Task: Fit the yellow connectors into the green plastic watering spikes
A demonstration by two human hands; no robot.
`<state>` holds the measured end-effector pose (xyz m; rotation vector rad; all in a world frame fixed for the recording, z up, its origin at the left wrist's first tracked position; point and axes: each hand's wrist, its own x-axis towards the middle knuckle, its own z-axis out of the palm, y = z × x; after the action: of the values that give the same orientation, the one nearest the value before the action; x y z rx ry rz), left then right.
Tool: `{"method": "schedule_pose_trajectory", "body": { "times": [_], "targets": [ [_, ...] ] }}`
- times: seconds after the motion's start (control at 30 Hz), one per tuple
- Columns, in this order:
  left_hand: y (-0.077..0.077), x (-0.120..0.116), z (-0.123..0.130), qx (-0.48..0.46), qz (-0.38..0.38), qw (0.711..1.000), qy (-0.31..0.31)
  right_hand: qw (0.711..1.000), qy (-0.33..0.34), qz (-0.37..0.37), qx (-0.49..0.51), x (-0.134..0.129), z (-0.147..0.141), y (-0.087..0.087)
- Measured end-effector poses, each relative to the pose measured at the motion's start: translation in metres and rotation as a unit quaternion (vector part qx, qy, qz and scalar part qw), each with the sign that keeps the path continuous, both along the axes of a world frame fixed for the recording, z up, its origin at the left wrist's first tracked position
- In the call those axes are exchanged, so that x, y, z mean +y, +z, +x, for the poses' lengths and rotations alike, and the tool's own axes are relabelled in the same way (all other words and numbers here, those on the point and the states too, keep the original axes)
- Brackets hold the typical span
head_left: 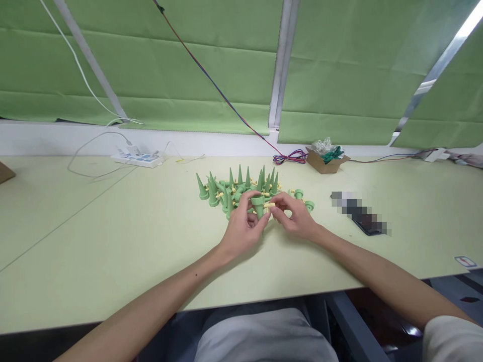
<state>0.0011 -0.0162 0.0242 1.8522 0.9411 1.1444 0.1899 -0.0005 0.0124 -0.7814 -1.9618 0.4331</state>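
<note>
- Clock read from the green tapered spike [258, 200], 12 pointing away from the person.
- Spike: held up in front of the pile, collar up, taper running down toward 6, lower end partly behind the left thumb.
- Left hand [242, 224], on the 8 o'clock side: grip curled round the spike, index finger up by the collar, thumb lower on the taper.
- Right hand [295, 216], at 4: narrow pinch, thumb and index on the yellow peg [269, 205].
- Peg: at 3, meets the spike's side below the collar; how deep it sits, can't tell.
- Handling (judged): spike looks like light, stiff moulded plastic, smooth, not very fragile; the taper may slide a bit in the fingers. Best hold: round the body just under the collar.
- Peg looks light and rigid too, but small and easy to drop; take it by the outer end, push straight, no sideways bending.
- Pile of green spikes [213, 195] with yellow bits: 9 round to 1, many standing tip up on the counter [151, 236].
- Others: coiled cable [290, 157] at 1, cardboard box [323, 165] at 2, pixelated dark flat object [372, 231] at 3, power strip [139, 161] at 10.
</note>
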Motion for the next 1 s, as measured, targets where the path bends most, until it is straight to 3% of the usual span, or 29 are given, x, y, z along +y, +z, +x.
{"method": "schedule_pose_trajectory", "body": {
  "times": [0.5, 1.0],
  "targets": [
    [-0.0023, 0.0003, -0.0004, 0.032, 0.020, 0.999, -0.001, 0.995, -0.043, 0.066, -0.057, -0.0009, 0.0006, 0.0074],
    [0.0009, 0.0009, 0.0014, -0.018, -0.033, 0.999, 0.004, 1.000, -0.025, -0.009, -0.014, -0.0011, 0.0006, 0.0044]
  ]
}}
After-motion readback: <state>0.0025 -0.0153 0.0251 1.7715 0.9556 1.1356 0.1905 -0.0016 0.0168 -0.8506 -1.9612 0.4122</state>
